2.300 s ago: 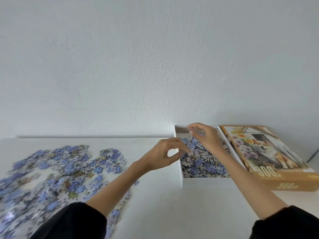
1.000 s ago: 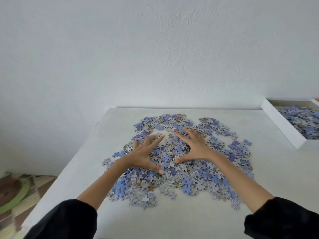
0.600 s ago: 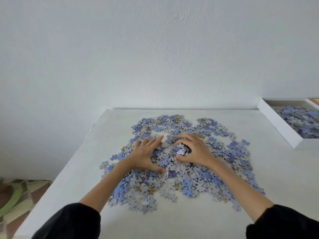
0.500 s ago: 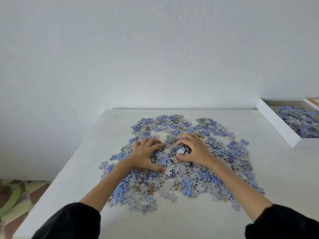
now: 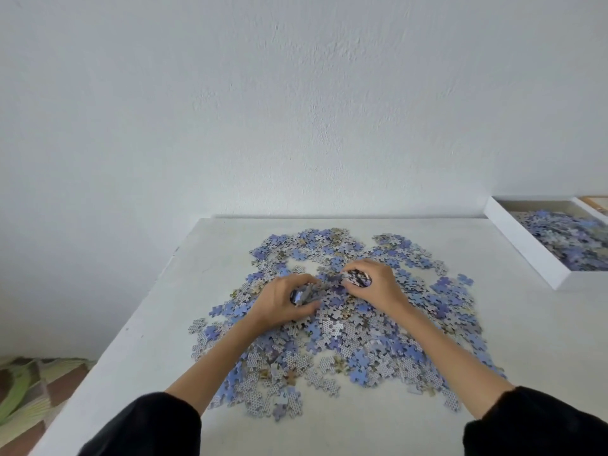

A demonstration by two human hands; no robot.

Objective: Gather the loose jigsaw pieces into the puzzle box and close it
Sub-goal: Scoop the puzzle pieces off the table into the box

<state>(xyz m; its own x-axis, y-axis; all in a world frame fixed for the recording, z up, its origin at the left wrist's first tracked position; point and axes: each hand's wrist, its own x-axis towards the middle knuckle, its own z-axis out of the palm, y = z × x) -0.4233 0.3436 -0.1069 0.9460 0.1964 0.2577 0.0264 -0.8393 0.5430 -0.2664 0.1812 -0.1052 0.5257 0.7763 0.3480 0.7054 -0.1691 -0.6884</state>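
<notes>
A wide heap of loose blue and grey jigsaw pieces (image 5: 355, 337) covers the middle of the white table (image 5: 526, 340). My left hand (image 5: 283, 302) rests on the heap's centre, its fingers curled around a clump of pieces. My right hand (image 5: 375, 286) sits just to its right, also curled around a clump of pieces. The two hands almost touch. The open white puzzle box (image 5: 523, 241) stands at the far right edge of the view, partly filled with pieces and partly cut off by the frame.
A sliver of the orange box lid (image 5: 597, 203) shows behind the box at the right edge. A white wall rises directly behind the table. The table's left edge drops to a patterned floor mat (image 5: 29, 390).
Both hands left the box and came left onto the heap. Their flat, spread fingers have since curled inward, scooping pieces together between them.
</notes>
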